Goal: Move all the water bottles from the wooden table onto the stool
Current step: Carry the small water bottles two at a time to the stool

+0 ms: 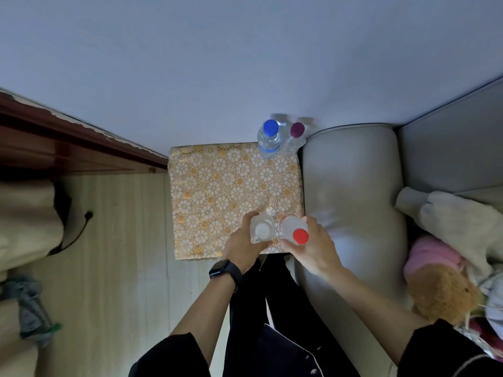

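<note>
Dim, bluish, even light leaves the wall point(245, 63) flat grey and the shadows soft. The wide lens slants the wooden ledge point(68, 137) and the sofa point(351, 180) near the edges. The purple-capped bottle point(295, 137) is smeared with blur.

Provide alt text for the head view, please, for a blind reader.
From above: the left hand grips a white-capped bottle and the right hand a red-capped bottle at a floral stool's near edge. A blue-capped bottle and a purple-capped bottle stand at its far corner.

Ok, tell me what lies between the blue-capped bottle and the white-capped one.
Only bare stool between blue-capped bottle and white-capped bottle, in the head view.
</note>
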The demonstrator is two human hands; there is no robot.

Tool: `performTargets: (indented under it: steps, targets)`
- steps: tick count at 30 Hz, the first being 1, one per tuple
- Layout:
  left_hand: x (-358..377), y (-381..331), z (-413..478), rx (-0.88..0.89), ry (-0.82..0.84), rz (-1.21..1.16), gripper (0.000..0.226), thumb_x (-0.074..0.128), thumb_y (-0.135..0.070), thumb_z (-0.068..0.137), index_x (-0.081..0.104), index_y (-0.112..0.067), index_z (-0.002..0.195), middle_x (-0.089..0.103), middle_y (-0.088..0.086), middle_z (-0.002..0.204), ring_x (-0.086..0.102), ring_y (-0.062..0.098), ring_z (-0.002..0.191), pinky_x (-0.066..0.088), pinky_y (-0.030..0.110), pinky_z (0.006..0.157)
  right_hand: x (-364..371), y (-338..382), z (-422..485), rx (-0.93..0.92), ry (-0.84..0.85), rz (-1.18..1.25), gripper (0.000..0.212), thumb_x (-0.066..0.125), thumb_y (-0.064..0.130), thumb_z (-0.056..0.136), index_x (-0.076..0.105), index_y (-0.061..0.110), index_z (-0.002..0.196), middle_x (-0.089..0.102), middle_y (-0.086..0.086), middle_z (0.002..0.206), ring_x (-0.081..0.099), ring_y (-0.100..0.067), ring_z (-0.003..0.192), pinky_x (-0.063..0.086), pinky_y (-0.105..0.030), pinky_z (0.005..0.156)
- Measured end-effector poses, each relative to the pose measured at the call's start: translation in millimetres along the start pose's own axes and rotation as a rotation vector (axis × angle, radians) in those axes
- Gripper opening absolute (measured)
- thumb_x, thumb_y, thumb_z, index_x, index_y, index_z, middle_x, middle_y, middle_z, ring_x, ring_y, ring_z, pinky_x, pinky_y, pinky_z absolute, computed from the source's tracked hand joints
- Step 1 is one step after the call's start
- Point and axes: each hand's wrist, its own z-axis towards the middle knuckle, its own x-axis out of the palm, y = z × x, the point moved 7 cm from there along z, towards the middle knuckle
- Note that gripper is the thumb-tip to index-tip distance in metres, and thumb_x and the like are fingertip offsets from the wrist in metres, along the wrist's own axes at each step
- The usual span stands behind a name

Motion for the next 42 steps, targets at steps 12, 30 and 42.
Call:
performTargets:
  steps: [12, 30, 42]
  targets:
    - [-37.7, -89.7, 77.4, 0.176, -0.117, -0.01, 0.067, 0.077, -0.024, 0.086, 0.038, -0.024, 0.14, 0.066, -0.003, 0.092, 0.063, 0.02, 0.076, 0.05, 0.029, 0.062, -66.4, 43.1, 71.0, -0.053, -0.133, 0.158, 0.062, 0.08, 0.035, 0.081, 0.048, 0.022, 0.132, 0.066, 0.0, 0.111, 0.064, -0.021, 0.097, 0.055, -0.036, 0.086]
    - [-44.5, -87.9, 115.9, 0.119, -0.132, -0.144, 0.068, 0.083, -0.025, 0.08, 0.05, -0.032, 0.139, 0.071, -0.006, 0.11, 0.059, 0.008, 0.092, 0.038, 0.01, 0.066, -80.6, 66.1, 125.9, -0.024, -0.125, 0.309, 0.054, 0.087, 0.024, 0.074, 0.058, 0.022, 0.119, 0.063, 0.016, 0.095, 0.058, -0.01, 0.088, 0.037, -0.002, 0.06]
    - [-44.0, -91.2, 114.6, 0.079, -0.158, -0.044, 0.08, 0.079, -0.025, 0.079, 0.038, -0.032, 0.147, 0.071, -0.005, 0.106, 0.066, 0.018, 0.093, 0.054, 0.032, 0.08, -78.7, 66.4, 125.2, -0.112, -0.132, 0.146, 0.06, 0.083, 0.027, 0.079, 0.051, 0.021, 0.13, 0.069, 0.001, 0.114, 0.064, -0.022, 0.105, 0.049, -0.028, 0.085]
